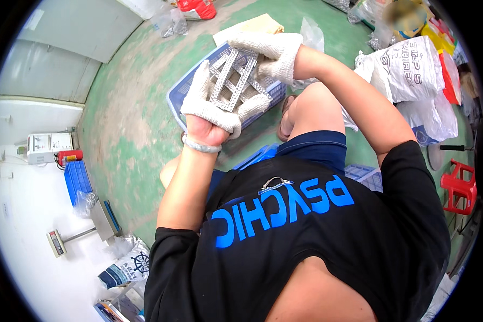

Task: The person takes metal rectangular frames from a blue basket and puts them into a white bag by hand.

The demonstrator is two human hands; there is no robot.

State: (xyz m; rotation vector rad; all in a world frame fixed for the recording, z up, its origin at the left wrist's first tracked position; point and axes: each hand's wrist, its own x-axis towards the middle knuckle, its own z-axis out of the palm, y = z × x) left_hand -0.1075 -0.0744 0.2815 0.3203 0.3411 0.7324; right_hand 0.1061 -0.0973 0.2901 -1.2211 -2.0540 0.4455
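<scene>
Several silver metal strips with rows of small marks or holes lie crossed over one another between my hands. My left hand, in a white knit glove, holds them from the left and below, its thumb pointing up along their side. From the far right my right hand, gloved the same way, grips their upper end with its fingers bent round. Both hands are above a blue plastic basket on the floor. The hands and strips hide much of what is inside it.
A yellowish cloth or sack lies behind the basket. White woven sacks stand at the right, with a red stool nearer. Along the left wall are a blue crate, a fire extinguisher and a scale.
</scene>
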